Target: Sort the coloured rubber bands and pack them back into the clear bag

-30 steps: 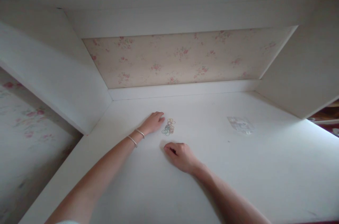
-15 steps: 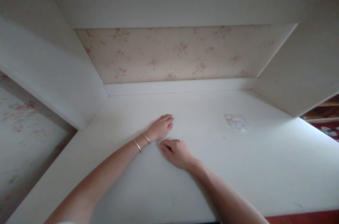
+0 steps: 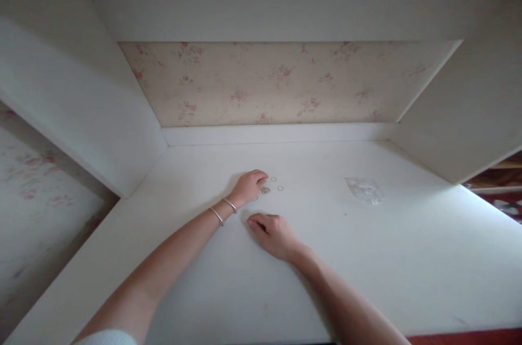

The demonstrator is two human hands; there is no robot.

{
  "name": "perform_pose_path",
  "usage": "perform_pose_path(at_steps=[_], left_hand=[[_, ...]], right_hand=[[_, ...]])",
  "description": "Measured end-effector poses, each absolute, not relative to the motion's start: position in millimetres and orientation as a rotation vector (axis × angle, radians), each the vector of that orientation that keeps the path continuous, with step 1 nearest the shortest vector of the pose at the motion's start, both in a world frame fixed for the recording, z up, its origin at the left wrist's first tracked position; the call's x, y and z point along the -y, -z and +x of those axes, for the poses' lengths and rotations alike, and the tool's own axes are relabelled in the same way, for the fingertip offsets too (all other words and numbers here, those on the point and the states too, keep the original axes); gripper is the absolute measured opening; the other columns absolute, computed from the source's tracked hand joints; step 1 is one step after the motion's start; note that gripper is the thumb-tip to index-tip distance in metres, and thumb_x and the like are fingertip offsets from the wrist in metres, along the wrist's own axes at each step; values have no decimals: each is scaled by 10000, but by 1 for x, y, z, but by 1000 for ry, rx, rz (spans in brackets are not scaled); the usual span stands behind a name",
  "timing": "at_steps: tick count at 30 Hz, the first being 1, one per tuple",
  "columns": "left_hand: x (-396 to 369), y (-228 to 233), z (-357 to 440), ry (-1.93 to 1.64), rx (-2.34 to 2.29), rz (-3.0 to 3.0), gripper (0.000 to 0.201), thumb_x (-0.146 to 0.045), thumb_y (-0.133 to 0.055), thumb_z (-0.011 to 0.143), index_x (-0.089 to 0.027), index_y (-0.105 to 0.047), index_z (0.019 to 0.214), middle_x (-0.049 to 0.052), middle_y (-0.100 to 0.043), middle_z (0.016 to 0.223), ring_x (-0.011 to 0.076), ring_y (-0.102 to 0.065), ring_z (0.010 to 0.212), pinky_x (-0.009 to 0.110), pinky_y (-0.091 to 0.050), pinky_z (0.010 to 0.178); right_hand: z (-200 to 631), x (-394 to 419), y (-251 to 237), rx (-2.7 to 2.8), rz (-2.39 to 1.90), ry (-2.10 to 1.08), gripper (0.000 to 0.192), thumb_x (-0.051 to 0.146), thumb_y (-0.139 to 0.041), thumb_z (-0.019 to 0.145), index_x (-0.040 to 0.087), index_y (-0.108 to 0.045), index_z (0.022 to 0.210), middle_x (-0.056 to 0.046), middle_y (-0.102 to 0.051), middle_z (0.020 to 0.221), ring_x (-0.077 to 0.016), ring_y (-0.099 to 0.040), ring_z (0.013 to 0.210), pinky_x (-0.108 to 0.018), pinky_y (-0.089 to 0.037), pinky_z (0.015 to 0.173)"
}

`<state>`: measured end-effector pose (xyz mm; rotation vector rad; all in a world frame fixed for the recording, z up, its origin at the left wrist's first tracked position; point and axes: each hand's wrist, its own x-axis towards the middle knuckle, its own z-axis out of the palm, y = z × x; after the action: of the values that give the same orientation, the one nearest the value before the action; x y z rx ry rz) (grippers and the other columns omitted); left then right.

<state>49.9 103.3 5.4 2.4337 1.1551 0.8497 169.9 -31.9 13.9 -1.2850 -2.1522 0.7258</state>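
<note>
Several small thin rings [image 3: 266,190] lie on the white tabletop, some bunched together and two set apart to the right. Over the left side of the bunch is my left hand [image 3: 247,186], its fingers bent loosely and pointing right; part of the bunch is hidden under them. Two silver bangles circle that wrist. Closer to me, my right hand [image 3: 274,236] rests on the table as a loose fist, apart from the rings. Nothing shows in its curled fingers.
A clear plastic bag [image 3: 364,190] lies flat to the right on the tabletop [image 3: 228,290]. White side panels [image 3: 122,117] and an overhead shelf [image 3: 277,16] frame the space, with floral wallpaper [image 3: 261,84] behind. A dark speck sits below the bag.
My left hand has shifted slightly and its fingers have lifted and bent, so the rings that were hidden beneath it now show. My right hand has stayed in place.
</note>
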Motion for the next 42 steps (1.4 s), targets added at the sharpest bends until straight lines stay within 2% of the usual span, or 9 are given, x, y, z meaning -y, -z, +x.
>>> perform_pose_path(at_steps=[3,7,13,19,24,28,34,42], left_hand=[[-104,-10,35,-911,-1204,2421,253,-149,-425,876,-185,-654,980,28,-667,1003,142,-601,940,271,-457,897],[-90,-12,30,-790,-1135,2541,264,-215,-418,902,-202,-628,1061,31,-647,1088,148,-580,1026,277,-442,948],[-70,-1,40,-544,-907,2826,362,-312,-355,945,-146,-548,1202,106,-528,1299,186,-418,1262,331,-300,1090],[-80,6,43,-476,-950,2835,411,-423,-370,930,-229,-526,1257,84,-444,1387,234,-332,1322,430,-237,1105],[-86,3,53,-521,-974,2730,339,-402,-391,926,-233,-651,1063,59,-505,1331,219,-387,1279,403,-267,1090],[-81,-3,51,-623,-929,2719,261,-312,-435,918,-228,-675,976,56,-568,1231,197,-453,1202,396,-286,1075],[-70,-5,40,-806,-1000,2633,143,-293,-579,843,-210,-694,843,48,-619,957,174,-546,961,317,-425,905],[-63,-15,31,-934,-1254,2292,210,-374,-583,822,-215,-721,817,32,-620,867,161,-566,859,288,-438,824]], right_hand=[[173,28,-14,2066,-1316,-727,308,311,-356,928,196,-628,842,-11,-649,751,-108,-549,652,-204,-353,620],[176,22,-12,1978,-1378,-657,320,314,-364,924,185,-637,817,-10,-642,704,-109,-542,623,-214,-349,610],[177,20,-8,2031,-1342,-630,303,289,-388,917,185,-625,760,-6,-653,708,-102,-542,613,-211,-348,607],[177,21,-8,2030,-1343,-639,285,286,-391,916,201,-642,812,5,-655,717,-99,-537,595,-207,-351,591],[180,18,-9,1979,-1343,-626,297,313,-394,915,208,-664,851,5,-664,720,-103,-536,591,-205,-345,566],[196,9,-10,1843,-1484,-564,311,358,-395,907,221,-672,940,-12,-685,779,-120,-578,643,-212,-368,601],[217,-4,-9,1762,-1800,-429,287,347,-414,875,229,-676,873,-20,-680,725,-138,-594,649,-218,-351,579],[217,-3,-9,1818,-1852,-334,307,352,-389,896,246,-676,903,-22,-697,754,-142,-615,668,-224,-345,590]])
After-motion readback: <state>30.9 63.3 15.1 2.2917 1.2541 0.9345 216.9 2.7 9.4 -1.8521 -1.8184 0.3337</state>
